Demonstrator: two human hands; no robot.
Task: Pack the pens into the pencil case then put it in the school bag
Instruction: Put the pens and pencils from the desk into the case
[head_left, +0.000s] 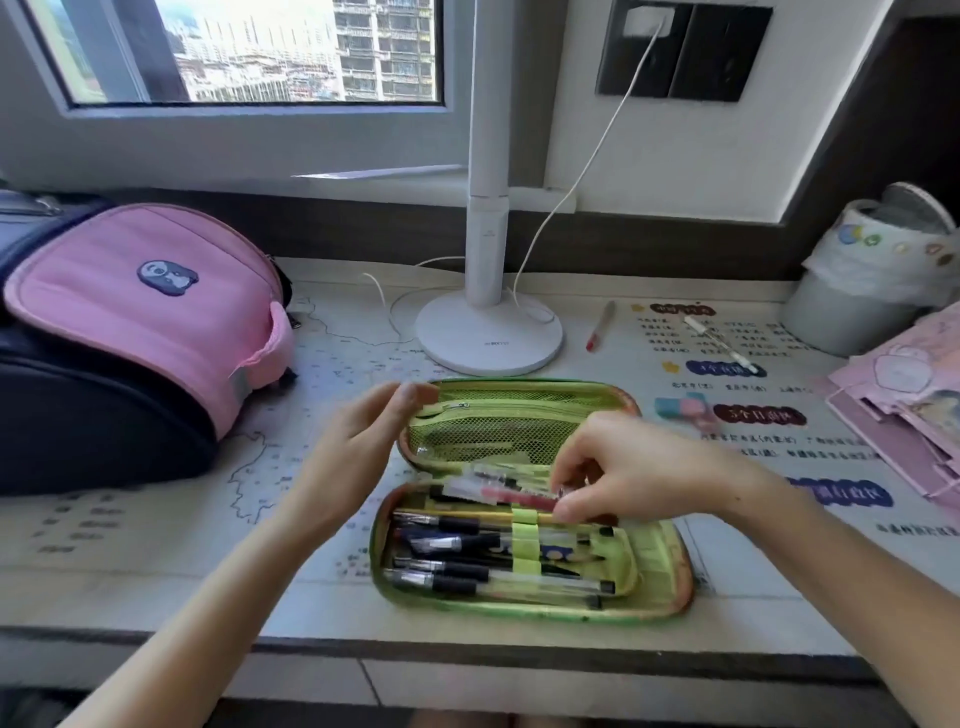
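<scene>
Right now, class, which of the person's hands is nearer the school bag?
Left. The left hand is at the lid of the pencil case, just right of the school bag; the right hand is farther right, pinching a red pen.

Desk (467, 636) under a window (260, 52), covered by a printed map mat (156, 519).
A white lamp (488, 332) is stood on a round base at the back of the mat, and a white cable (587, 161) is led from a dark wall socket panel (685, 52) down to the desk beside that base. A small bin (852, 306) lined with a white bag is set at the far right, with pink folders (904, 415) stacked just in front. A small teal and pink block (680, 408) is laid among the mat's coloured labels.
</scene>
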